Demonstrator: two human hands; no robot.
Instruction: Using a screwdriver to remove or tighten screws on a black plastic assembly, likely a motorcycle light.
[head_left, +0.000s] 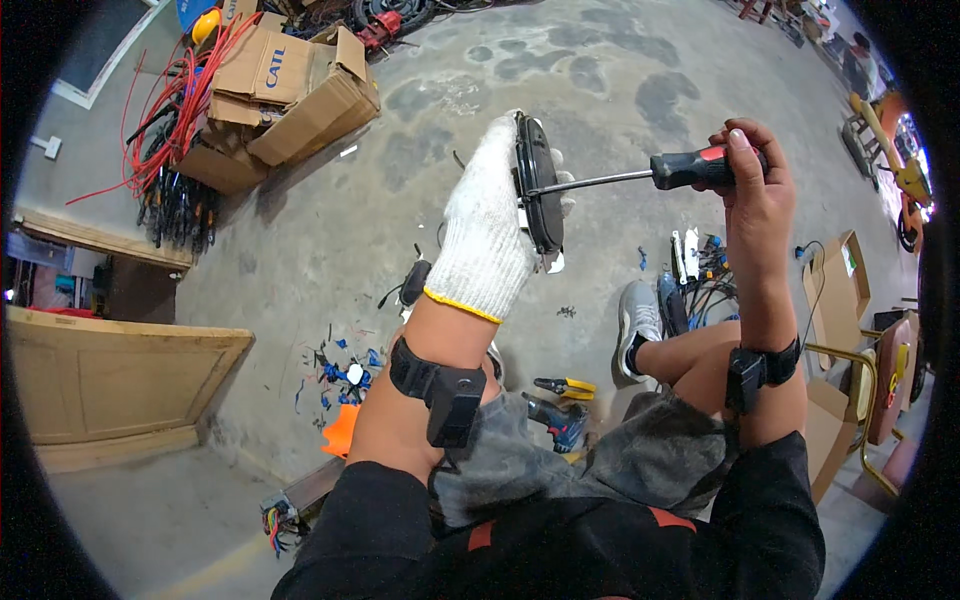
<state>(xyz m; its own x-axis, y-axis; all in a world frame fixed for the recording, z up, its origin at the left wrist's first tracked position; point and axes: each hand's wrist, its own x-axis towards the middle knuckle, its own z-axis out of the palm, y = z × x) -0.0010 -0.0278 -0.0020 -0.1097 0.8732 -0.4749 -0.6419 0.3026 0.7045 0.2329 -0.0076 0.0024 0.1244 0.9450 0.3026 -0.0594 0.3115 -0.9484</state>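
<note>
In my left hand (480, 210), in a white knit glove with a yellow cuff, is a black oblong device (543, 215) tilted on its long edge. My bare right hand (750, 185) grips a screwdriver (680, 172) by its black-and-red handle. The long metal shaft runs leftward, its tip against the device's near side; whether it sits in a seam or on a screw, I cannot tell. Below, between my legs, lie yellow-handled pliers (565, 388) and a blue-and-black power tool (560, 425).
Cardboard boxes (285, 80) with red cables (160, 110) stand at upper left, above a wooden door panel (120, 380). Small blue parts (350, 375) and black cables (700, 290) lie on the floor. A metal-framed chair (870, 400) is at right; another person (862, 65) is far back.
</note>
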